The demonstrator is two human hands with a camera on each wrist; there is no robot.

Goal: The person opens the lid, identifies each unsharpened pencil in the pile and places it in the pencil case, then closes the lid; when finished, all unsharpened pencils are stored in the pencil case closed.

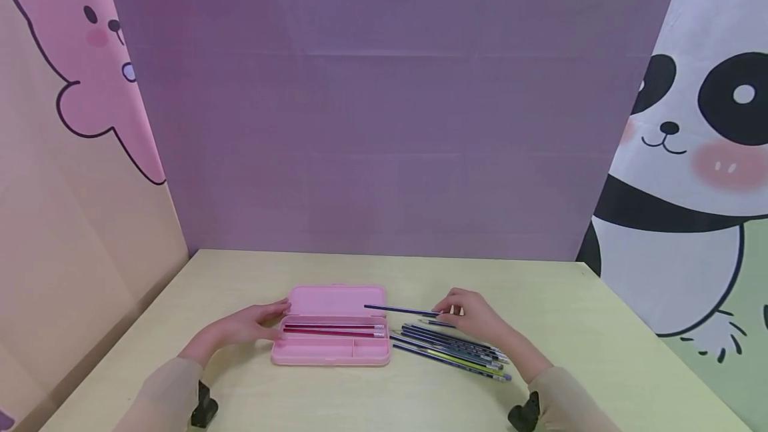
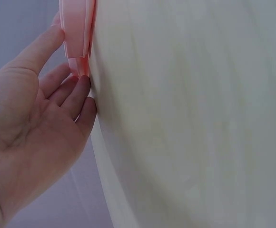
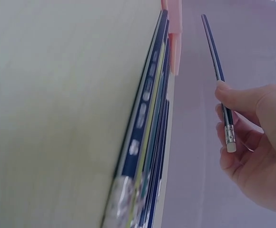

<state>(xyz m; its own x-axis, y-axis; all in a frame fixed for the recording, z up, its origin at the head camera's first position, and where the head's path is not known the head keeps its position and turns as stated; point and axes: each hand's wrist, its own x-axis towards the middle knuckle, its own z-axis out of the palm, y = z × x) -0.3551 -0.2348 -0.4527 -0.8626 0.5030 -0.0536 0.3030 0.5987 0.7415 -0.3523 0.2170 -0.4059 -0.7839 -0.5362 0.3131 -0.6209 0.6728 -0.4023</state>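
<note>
A pink pencil case [image 1: 312, 351] lies with its lid [image 1: 336, 300] folded back, and red pencils [image 1: 333, 334] rest in its long compartment. My left hand [image 1: 249, 323] touches the case's left end, thumb by the tray and fingers by the lid. In the left wrist view those fingers are only slightly bent; part of the thumb is hidden. My right hand [image 1: 471, 315] pinches a dark blue pencil [image 1: 399, 310] near its white eraser, between thumb and fingers. The pencil is raised, its far end over the lid's right edge.
Right of the case lies a loose bundle of pencils [image 1: 450, 349], mostly dark blue with a yellow-green one among them. Their eraser ends point right. A purple panel [image 1: 384, 119] stands behind the pale wooden table [image 1: 240, 399].
</note>
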